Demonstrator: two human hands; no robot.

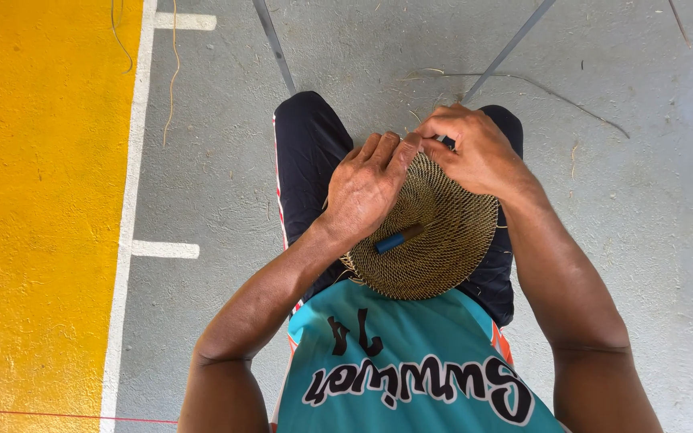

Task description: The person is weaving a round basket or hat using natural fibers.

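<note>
1. Resting on the lap, a round woven disc point(435, 240) is sitting between both knees, over the grey floor point(643, 224).
2. Left hand point(366, 188) is lying flat on the disc's top left, fingers curled over the far rim, closed on the weave.
3. Right hand point(475, 148) is pinching the far edge, grip nearly shut on a strand or rim; which one, cannot tell.
4. A blue-tipped tool point(399, 238) is lying loose on the disc.
5. Judging: disc is looking light, springy, rough; rim is offering the best hold.
</note>
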